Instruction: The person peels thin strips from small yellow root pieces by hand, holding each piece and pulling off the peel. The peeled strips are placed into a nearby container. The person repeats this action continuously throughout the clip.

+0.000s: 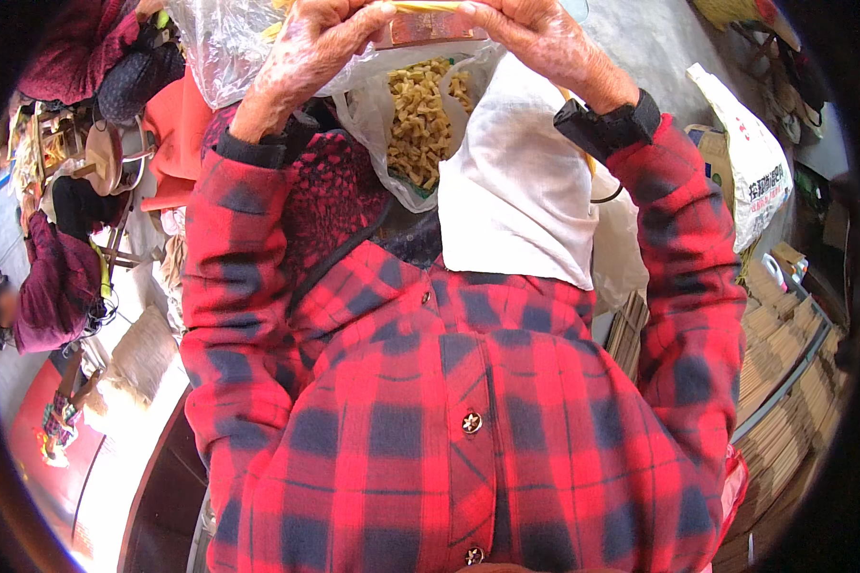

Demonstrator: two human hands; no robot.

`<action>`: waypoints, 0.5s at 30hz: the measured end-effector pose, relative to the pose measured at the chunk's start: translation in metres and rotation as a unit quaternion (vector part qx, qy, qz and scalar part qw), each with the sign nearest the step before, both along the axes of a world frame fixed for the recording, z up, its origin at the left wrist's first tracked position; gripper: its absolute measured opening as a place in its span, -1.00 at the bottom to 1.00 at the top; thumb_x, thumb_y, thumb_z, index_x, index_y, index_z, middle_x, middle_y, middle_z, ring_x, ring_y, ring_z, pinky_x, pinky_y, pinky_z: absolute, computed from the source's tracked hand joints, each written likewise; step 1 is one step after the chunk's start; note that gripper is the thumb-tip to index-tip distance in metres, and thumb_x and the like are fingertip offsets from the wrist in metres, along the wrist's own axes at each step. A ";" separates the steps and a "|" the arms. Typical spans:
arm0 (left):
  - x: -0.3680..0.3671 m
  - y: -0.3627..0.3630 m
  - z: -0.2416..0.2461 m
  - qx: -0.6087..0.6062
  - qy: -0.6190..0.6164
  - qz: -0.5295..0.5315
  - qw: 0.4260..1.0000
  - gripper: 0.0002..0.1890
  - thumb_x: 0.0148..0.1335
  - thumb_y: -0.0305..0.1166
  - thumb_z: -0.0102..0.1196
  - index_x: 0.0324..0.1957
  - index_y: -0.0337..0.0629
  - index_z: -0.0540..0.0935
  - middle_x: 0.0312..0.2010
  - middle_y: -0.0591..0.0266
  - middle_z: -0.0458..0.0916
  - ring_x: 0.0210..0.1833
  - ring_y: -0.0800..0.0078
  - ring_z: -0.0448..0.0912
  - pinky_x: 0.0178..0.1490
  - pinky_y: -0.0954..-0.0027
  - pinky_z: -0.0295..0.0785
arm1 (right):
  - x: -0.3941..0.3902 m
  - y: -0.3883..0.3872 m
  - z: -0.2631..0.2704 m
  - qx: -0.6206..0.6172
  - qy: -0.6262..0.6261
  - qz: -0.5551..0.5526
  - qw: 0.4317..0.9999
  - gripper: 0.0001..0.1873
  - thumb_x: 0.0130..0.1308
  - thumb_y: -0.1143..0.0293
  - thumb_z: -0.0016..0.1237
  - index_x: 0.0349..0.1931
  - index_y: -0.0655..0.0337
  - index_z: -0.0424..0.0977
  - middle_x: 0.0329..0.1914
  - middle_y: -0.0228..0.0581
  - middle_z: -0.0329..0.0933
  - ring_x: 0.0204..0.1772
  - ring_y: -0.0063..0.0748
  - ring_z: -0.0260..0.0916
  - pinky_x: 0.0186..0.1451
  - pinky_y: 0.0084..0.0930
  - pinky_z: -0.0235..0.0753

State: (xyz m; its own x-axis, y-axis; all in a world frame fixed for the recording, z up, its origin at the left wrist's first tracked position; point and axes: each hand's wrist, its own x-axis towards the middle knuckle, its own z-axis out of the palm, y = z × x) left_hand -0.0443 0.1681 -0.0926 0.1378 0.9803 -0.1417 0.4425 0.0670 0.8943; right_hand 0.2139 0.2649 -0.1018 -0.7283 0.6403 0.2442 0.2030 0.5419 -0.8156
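At the top edge, my left hand (322, 39) and my right hand (534, 36) pinch opposite ends of a thin pale-yellow strip (428, 6) between thumbs and fingers. The fingers are partly cut off by the frame. Just below the strip is a reddish-brown block (430, 30), perhaps wooden, with worn markings. Nearer my body, an open white plastic bag (369, 143) holds many small tan pieces (419, 122); their material is unclear. A white cloth (516, 193) lies over my lap on the right.
A clear plastic bag (218, 54) is beside my left forearm. Further left are a red plastic stool or chair (175, 136), a round wooden seat (104, 159) and people in dark-red clothing. At right are a white printed sack (749, 161) and stacked brown slats or cardboard (781, 358).
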 end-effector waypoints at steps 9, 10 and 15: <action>-0.004 0.035 -0.035 0.076 0.087 0.013 0.993 -0.70 0.39 -0.22 0.04 -0.28 -0.30 0.63 -0.58 0.42 0.42 -0.48 0.68 0.35 -0.40 0.53 0.27 | 0.008 0.028 -0.018 -0.129 0.026 -0.012 0.991 -0.72 0.42 0.31 -0.03 -0.44 0.28 0.54 -0.63 -0.40 0.42 -0.51 -0.59 0.30 -0.43 -0.53 0.31; -0.003 0.036 -0.038 0.098 0.114 0.017 0.988 -0.70 0.39 -0.22 0.03 -0.29 -0.30 0.63 -0.58 0.42 0.42 -0.48 0.67 0.35 -0.40 0.52 0.27 | 0.006 0.027 -0.019 -0.141 0.021 -0.012 0.990 -0.72 0.43 0.30 -0.03 -0.43 0.28 0.54 -0.62 -0.39 0.43 -0.50 -0.59 0.32 -0.41 -0.53 0.32; 0.001 0.006 -0.037 0.251 0.172 -0.028 0.952 -0.67 0.39 -0.24 0.02 -0.42 -0.31 0.56 -0.65 0.33 0.36 -0.52 0.61 0.31 -0.42 0.45 0.28 | 0.012 -0.014 -0.029 0.093 -0.015 -0.011 0.995 -0.68 0.44 0.24 -0.08 -0.41 0.32 0.48 -0.65 -0.09 0.32 -0.55 -0.28 0.26 -0.40 -0.29 0.33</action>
State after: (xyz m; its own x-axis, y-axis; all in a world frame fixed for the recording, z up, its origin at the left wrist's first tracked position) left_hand -0.0433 0.1745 -0.1295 0.2228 0.9285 0.2970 0.7058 -0.3637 0.6079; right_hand 0.2260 0.2506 -0.1312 -0.7235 0.6012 0.3393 0.2381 0.6787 -0.6948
